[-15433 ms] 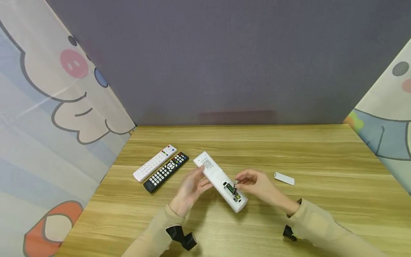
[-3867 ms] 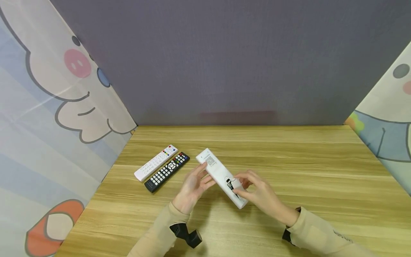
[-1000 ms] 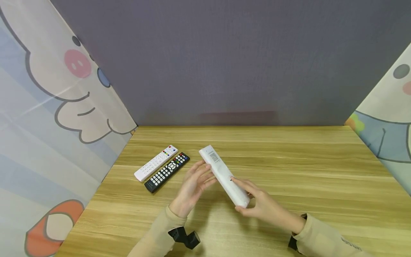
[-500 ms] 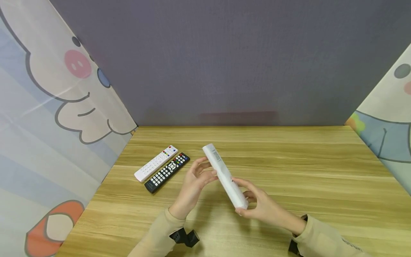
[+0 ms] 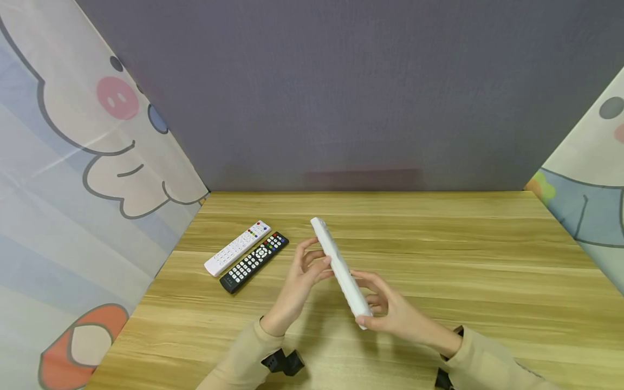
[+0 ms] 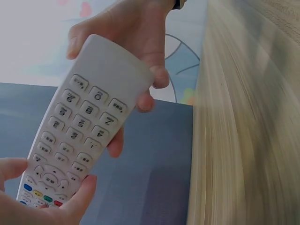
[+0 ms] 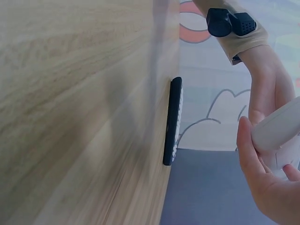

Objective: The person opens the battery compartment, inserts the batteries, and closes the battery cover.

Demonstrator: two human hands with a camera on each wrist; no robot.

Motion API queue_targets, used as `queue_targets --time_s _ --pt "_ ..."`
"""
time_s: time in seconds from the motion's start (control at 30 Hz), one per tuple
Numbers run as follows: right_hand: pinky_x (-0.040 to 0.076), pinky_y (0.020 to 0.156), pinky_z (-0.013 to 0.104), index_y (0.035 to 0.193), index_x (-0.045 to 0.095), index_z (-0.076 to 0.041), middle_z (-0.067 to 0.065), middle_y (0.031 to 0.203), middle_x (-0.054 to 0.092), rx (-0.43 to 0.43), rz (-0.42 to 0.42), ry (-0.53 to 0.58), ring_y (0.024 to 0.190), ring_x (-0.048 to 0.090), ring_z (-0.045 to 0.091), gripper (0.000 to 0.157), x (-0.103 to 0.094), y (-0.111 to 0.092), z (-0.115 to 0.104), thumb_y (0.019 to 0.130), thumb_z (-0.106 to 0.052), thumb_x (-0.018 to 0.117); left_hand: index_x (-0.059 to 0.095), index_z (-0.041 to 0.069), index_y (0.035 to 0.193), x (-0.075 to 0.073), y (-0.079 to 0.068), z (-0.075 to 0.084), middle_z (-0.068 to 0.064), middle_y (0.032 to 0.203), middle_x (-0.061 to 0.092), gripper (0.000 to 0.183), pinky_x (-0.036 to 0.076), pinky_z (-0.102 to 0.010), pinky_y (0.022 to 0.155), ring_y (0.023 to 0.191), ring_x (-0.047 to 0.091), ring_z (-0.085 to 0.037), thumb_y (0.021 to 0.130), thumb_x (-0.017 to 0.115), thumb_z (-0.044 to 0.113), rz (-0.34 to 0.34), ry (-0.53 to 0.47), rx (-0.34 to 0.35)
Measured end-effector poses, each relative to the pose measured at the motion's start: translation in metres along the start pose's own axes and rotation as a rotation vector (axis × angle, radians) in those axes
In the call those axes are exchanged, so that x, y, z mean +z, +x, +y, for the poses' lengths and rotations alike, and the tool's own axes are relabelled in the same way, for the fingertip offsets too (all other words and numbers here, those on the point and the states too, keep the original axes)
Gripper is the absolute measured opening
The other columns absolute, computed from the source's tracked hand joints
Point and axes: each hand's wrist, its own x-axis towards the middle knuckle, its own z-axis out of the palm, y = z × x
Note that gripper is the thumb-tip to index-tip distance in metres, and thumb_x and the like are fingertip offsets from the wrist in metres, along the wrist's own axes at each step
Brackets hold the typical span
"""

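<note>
Both hands hold a white remote control above the table, tilted so that the head view sees it nearly edge-on. My left hand pinches its far part between thumb and fingers. At the near end, my right hand grips it, thumb at the bottom end and fingers along the right side. Number keys and a row of coloured buttons show on the remote's face in the left wrist view. Its back is turned out of sight there. In the right wrist view the remote's rounded end sits at the right hand's fingers.
On the left of the wooden table lie another white remote and a black remote, side by side with buttons up. A grey panel stands along the table's back edge, with cartoon-printed cloths at the sides.
Earlier the right hand held a battery at the remote's open compartment, then its cover, which had lain on the table. The compartment got covered; since then the remote has rolled from back-up to edge-on.
</note>
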Motion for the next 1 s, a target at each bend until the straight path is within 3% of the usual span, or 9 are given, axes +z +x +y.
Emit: queue_targets --time_s 0.27,0.5,0.83,1.0 --pt "0.054 0.072 0.034 0.133 0.018 0.001 0.038 0.118 0.031 -0.052 -0.038 0.118 0.089 0.059 0.027 0.069 0.0039 0.0024 0.0018 0.079 0.003 0.06 0.026 0.009 0.13 0.0013 -0.0004 -0.0023 -0.022 0.118 0.043 0.054 0.048 -0.037 0.086 0.095 0.056 -0.022 0.085 0.056 0.008 -0.006 0.048 -0.001" --pt "0.054 0.071 0.035 0.132 0.013 0.005 0.04 0.113 0.03 -0.098 -0.067 0.174 0.09 0.058 0.017 0.067 0.0048 0.0031 0.005 0.08 0.006 0.056 0.025 0.01 0.131 0.0032 0.0007 -0.0053 -0.02 0.119 0.042 0.058 0.049 -0.035 0.084 0.091 0.057 -0.02 0.083 0.059 0.008 -0.005 0.031 -0.003" --pt "0.053 0.076 0.031 0.135 0.019 0.003 0.033 0.118 0.039 -0.033 -0.026 0.062 0.093 0.056 0.015 0.066 0.0074 0.002 0.0008 0.082 -0.001 0.059 0.035 0.009 0.128 0.0052 0.0007 -0.0034 -0.019 0.114 0.046 0.058 0.053 -0.035 0.076 0.081 0.059 -0.015 0.078 0.063 0.003 0.095 0.036 0.015" --pt "0.053 0.074 0.03 0.131 0.033 0.003 0.027 0.112 0.048 -0.074 -0.022 -0.003 0.088 0.058 0.014 0.053 0.0021 -0.0035 -0.0007 0.083 0.0 0.056 0.041 0.012 0.126 0.0034 -0.0017 -0.0011 -0.018 0.112 0.051 0.057 0.053 -0.033 0.073 0.081 0.059 -0.019 0.075 0.066 0.003 0.088 0.151 0.053"
